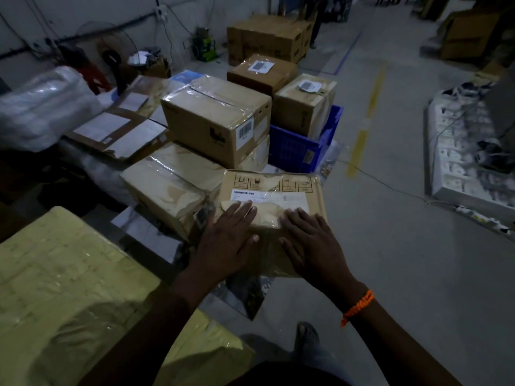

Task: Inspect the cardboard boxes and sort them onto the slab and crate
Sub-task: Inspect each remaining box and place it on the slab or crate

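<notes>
A flat cardboard box (274,188) wrapped in clear tape lies in front of me, its top showing handling symbols and a barcode label. My left hand (231,238) and my right hand (312,240) both rest flat on its near half, fingers straight. Left of it sits a taped box (167,185), and behind that a larger box (214,115) is stacked on another. A blue plastic crate (298,146) behind holds a labelled box (303,104). A grey slab (150,232) shows under the boxes at left.
A big yellow wrapped parcel (69,288) fills the near left. Flattened cartons (117,132) and a white plastic bag (41,107) lie at left. More boxes (264,40) stand at the back. White foam packing (471,151) sits at right beyond a yellow floor line (365,118).
</notes>
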{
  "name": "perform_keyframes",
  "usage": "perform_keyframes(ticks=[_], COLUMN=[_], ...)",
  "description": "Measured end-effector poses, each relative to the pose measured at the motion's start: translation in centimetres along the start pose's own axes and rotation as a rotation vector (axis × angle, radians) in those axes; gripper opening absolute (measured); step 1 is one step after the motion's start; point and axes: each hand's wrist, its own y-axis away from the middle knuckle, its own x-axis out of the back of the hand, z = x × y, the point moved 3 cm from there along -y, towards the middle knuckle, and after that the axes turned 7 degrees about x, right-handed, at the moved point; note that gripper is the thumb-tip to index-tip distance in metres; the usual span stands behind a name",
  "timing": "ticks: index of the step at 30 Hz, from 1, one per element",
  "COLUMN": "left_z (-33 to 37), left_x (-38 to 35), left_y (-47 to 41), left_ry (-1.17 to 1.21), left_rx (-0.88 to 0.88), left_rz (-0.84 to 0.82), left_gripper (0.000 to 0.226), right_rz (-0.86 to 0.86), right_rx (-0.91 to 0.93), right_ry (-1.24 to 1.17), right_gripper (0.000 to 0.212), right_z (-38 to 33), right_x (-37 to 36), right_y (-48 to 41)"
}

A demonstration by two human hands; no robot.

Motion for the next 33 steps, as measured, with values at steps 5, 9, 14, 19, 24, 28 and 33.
perform_keyframes(ticks=[5,9,14,19,24,28,33], left_z=[-0.3,-0.3,0.4,1.2,1.0,-0.6,-2.0], left_x=[-0.6,-1.1,-1.1,-0.6,-4.1,-5.6,-6.8], left_y=[0.1,-0.2,0.2,3.0,8.1,9.8,11.6], left_ry=[0.163,0.257,0.312,0.461,0.778,0.96,1.103], left_rx=[0.027,0.068,0.132,0.254,0.43,0.593,0.787], left_rz=[0.024,0.076,0.126,0.211,0.22,0.178,0.202], left_gripper=[0.059,0.053,0.052,0.063,0.074,0.074,0.072], right_rz=[0.335,0.297,0.316,0.316,0.245,0.287,0.253], right_rx=[-0.373,-0.452,-0.459,-0.351,-0.15,-0.012,0.112], right_ry=[-0.354,-0.596,-0.682,-0.567,-0.417,-0.344,-0.307], right_gripper=[0.071,0.071,0.066,0.063,0.059,0.046,0.031], right_z=[2.2,2.4,3.0,2.1,-2.7,-5.5,-5.5], right_x=[-0.5,-1.9,-0.3,3.0,2.6,-0.4,-4.7], right_y=[3.6,4.1,2.2,-1.2,-3.4,-2.6,-1.2])
